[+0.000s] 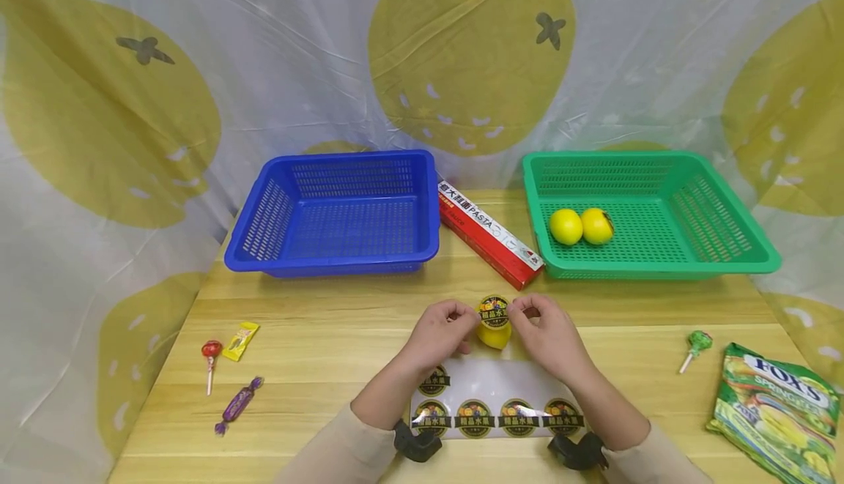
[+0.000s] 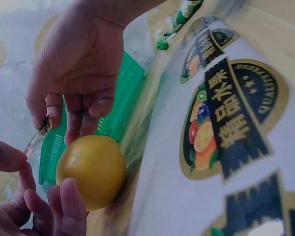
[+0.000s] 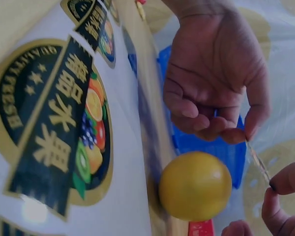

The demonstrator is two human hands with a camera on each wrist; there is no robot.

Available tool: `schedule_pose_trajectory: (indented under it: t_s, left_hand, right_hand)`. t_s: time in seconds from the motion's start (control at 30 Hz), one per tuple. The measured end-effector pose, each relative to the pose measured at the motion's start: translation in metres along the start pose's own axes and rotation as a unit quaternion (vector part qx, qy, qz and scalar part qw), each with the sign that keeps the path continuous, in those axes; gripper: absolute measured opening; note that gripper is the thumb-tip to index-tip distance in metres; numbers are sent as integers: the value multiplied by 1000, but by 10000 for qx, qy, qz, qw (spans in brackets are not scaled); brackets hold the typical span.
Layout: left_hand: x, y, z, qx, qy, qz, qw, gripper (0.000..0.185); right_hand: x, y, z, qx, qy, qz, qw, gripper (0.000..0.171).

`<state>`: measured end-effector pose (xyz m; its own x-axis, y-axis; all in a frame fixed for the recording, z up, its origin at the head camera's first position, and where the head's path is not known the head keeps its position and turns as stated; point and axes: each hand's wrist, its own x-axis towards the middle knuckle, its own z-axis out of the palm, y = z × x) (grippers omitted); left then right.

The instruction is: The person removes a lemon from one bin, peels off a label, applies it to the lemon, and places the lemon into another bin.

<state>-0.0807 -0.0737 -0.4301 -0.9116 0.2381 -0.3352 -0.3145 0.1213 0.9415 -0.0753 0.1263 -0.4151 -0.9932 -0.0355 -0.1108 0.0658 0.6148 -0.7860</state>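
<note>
A round black-and-gold fruit sticker point(image 1: 494, 311) is held flat just above a yellow lemon point(image 1: 494, 335) that sits on the wooden table. My left hand point(image 1: 469, 315) pinches the sticker's left edge and my right hand point(image 1: 519, 313) pinches its right edge. In the left wrist view the sticker point(image 2: 38, 137) shows edge-on over the lemon point(image 2: 91, 169), between my left hand point(image 2: 12, 169) and right hand point(image 2: 49, 118). In the right wrist view the lemon point(image 3: 195, 186) lies under the sticker point(image 3: 258, 160). A white sticker sheet point(image 1: 497, 396) with several more stickers lies under my wrists.
A blue basket point(image 1: 332, 257) stands back left. A green basket point(image 1: 659, 268) back right holds two lemons point(image 1: 565, 226). A red pasta box point(image 1: 489, 233) lies between the baskets. A red lollipop point(image 1: 211, 352), yellow candy point(image 1: 240, 340) and purple candy point(image 1: 239, 403) lie left; a green lollipop point(image 1: 697, 343) and candy bag point(image 1: 771, 411) lie right.
</note>
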Motion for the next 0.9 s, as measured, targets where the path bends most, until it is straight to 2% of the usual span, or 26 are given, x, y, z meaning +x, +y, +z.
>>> schedule_pose_trajectory:
  t_s: [0.2, 0.9]
  left_hand:
    - [4, -1, 1, -37, 85, -266, 9996, 17]
    - [8, -8, -1, 131, 21, -489, 9987, 19]
  right_hand:
    - [11, 3, 1, -122, -189, 81, 9997, 21]
    - [21, 12, 3, 73, -718, 424, 9965, 23]
